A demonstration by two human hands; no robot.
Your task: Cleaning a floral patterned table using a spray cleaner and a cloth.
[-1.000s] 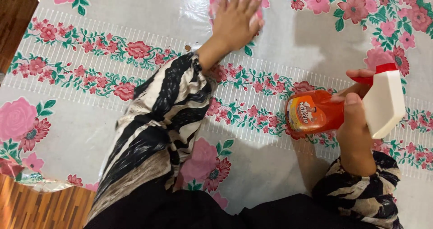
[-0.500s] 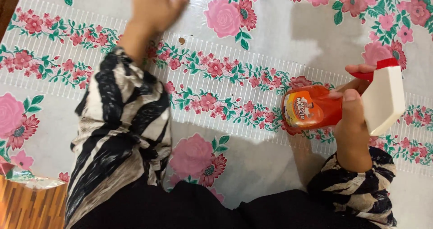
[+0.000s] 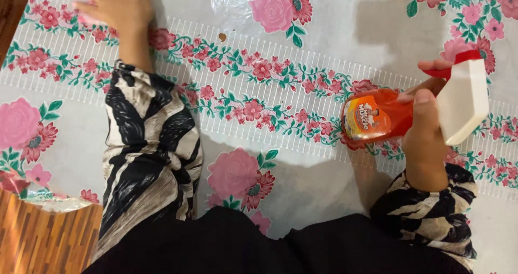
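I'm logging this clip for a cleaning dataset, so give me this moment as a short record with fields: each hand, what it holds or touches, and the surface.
left hand: flat on the tablecloth near its far left corner, over a pink cloth that is barely visible
right hand: gripping the neck of an orange spray bottle
spray bottle: lying sideways in the hand, white trigger head with red nozzle pointing right
surface: glossy floral tablecloth, pink roses and green leaves
sleeves: black-and-cream striped
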